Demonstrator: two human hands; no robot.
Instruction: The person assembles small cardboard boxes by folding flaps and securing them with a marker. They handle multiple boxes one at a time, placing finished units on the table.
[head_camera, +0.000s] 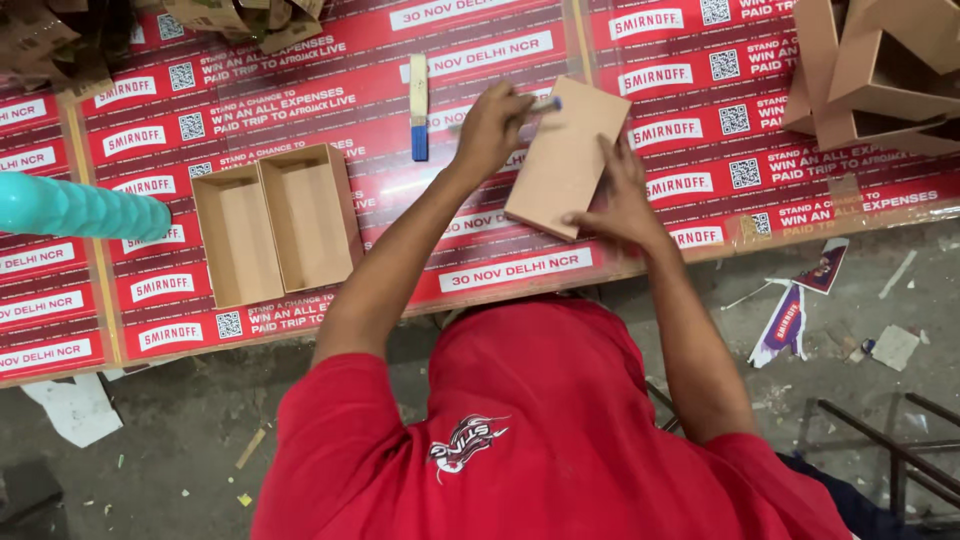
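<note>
My left hand (490, 125) is closed around a thin stick-like tool with a blue tip (545, 103), which touches the top of a flat brown cardboard box (560, 150). The box lies tilted on the table covered in red printed sheets (700, 120). My right hand (625, 205) grips the box's near right edge and corner. A flat wooden brush with a blue end (419, 105) lies on the table just left of my left hand.
Two open brown cardboard trays (275, 225) sit side by side at the left. A teal ribbed object (80, 208) juts in from the left edge. Stacked cardboard boxes (880, 70) stand top right, cardboard scraps (60, 40) top left. Paper scraps (790, 320) litter the floor.
</note>
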